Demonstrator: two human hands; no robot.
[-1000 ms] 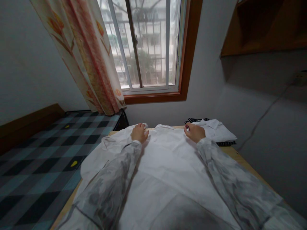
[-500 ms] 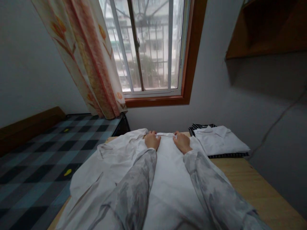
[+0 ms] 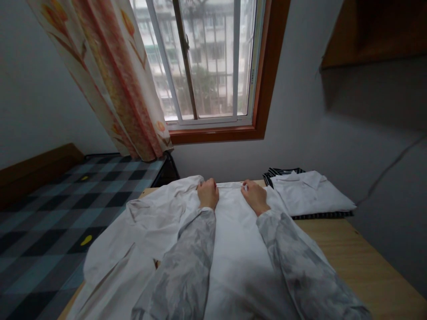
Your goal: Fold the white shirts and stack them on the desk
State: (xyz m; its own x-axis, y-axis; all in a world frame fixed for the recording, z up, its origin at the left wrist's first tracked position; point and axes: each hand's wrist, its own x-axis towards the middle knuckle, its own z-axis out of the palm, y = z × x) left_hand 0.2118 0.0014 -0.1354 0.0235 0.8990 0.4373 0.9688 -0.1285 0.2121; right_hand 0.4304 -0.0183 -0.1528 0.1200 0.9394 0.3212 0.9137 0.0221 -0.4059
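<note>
A white shirt (image 3: pixel 238 249) lies spread along the wooden table, its collar end toward the window. At that far edge my left hand (image 3: pixel 208 194) is closed on the fabric, fingers curled with the tips partly hidden. My right hand (image 3: pixel 254 196) pinches the same edge a short way to the right. Between the two hands a narrow strip of the shirt's edge runs straight. Loose, wrinkled cloth of the shirt, with a sleeve, bunches out to the left of my left arm.
Folded shirts (image 3: pixel 312 193), white on top of black striped, are stacked at the table's far right. The wooden table (image 3: pixel 353 262) shows bare along the right. A checked bed (image 3: pixel 56 213) stands on the left, below a curtain (image 3: pixel 123 89) and window (image 3: pixel 213 66).
My left hand has shifted slightly left along the shirt's far edge. The right hand stays at its place on the edge. The view has tilted a little downward.
</note>
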